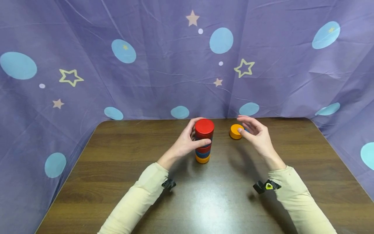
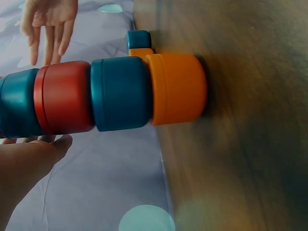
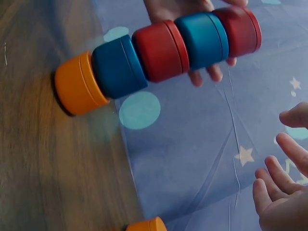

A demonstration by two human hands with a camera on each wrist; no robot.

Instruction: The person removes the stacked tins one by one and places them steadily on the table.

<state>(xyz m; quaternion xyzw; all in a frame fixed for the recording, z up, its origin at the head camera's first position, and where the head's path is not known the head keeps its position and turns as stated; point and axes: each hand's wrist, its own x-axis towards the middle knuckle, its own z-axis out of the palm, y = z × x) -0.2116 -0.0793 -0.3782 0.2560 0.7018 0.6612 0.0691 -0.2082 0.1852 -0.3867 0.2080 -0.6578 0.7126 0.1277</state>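
A tall stack of round tins (image 1: 203,150) stands upright on the table, orange at the bottom, then blue, red, blue and a red tin (image 1: 204,126) on top. My left hand (image 1: 187,139) grips its upper part, thumb across the front and fingers round the back, as the right wrist view also shows. To the right, my right hand (image 1: 257,135) hovers with fingers spread and loosely bent, holding nothing. Its thumb overlaps a separate orange tin (image 1: 235,132) in the head view. Beside that tin is a blue tin (image 2: 138,39), mostly hidden by the right hand in the head view.
The brown wooden table (image 1: 122,149) reaches back to a purple cloth (image 1: 163,58) printed with stars and blue ovals. Small dark cameras sit at both wrists, the left camera (image 1: 168,184) and the right camera (image 1: 260,187) above the tabletop.
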